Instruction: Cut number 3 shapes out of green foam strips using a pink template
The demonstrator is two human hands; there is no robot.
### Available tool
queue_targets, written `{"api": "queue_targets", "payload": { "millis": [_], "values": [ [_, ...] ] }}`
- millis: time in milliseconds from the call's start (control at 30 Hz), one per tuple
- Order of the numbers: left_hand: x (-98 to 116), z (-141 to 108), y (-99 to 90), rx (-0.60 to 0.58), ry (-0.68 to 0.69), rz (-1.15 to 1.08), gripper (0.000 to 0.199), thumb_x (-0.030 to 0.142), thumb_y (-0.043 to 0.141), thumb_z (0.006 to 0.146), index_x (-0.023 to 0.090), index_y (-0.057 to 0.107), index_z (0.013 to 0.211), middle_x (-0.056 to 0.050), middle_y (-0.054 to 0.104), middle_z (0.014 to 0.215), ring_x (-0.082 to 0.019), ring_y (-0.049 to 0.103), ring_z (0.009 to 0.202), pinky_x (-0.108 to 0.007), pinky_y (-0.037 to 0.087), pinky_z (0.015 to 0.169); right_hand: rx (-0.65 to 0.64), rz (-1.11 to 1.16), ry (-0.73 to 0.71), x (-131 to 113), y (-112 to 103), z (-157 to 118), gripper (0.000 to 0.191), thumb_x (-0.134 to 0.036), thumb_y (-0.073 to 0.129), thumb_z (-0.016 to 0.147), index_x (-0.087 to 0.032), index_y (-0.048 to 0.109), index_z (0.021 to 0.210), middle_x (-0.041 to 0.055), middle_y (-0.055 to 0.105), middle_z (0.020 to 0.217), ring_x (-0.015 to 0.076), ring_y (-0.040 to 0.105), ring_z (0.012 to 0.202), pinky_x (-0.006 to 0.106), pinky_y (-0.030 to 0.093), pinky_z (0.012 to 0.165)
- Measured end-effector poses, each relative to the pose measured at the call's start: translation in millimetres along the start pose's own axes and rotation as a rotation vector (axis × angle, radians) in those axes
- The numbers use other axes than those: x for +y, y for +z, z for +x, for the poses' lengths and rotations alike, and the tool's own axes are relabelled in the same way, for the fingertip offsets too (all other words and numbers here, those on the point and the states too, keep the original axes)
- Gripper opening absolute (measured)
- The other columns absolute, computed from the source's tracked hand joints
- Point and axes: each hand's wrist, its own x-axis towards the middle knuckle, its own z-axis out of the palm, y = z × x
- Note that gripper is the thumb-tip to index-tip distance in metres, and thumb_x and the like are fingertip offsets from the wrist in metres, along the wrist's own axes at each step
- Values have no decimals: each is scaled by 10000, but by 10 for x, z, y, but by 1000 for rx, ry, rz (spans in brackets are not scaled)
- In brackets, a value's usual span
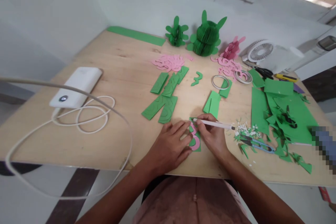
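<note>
My left hand (172, 143) lies flat, its fingertips pressing a pink paper cutout (194, 142) onto a green paper strip (198, 148). In my right hand (214, 134) is a slim white pen (219, 124), its tip at the upper edge of the pink shape. Just above sits a folded green piece (212, 103). Several green strips with drawn curved outlines (168, 108) lie to the upper left of my hands. A wavy green cutout (197, 78) rests farther back. Blue-handled snips (257, 143) are on the right among the scraps.
Green paper scraps (280, 136) and larger sheets (258, 106) cover the right side. Behind are pink cutouts (170, 63), tape rolls (220, 82), green paper figures (207, 38), a pink one (232, 49) and a small fan (260, 51). A white power bank (78, 84) trails its cable on the left.
</note>
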Motion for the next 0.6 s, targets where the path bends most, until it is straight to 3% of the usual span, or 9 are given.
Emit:
{"api": "queue_targets", "payload": {
  "millis": [600],
  "values": [
    [-1, -1, 17, 23, -1, 7, 253, 355, 501, 931, 186, 616, 1080, -151, 483, 1437, -318, 414, 1328, -497, 367, 973, -22, -111, 19, -21, 3, 5, 143, -345, 595, 855, -204, 600, 834, 1, 642, 710, 133, 571, 592, 244, 459, 547]
  ]
}}
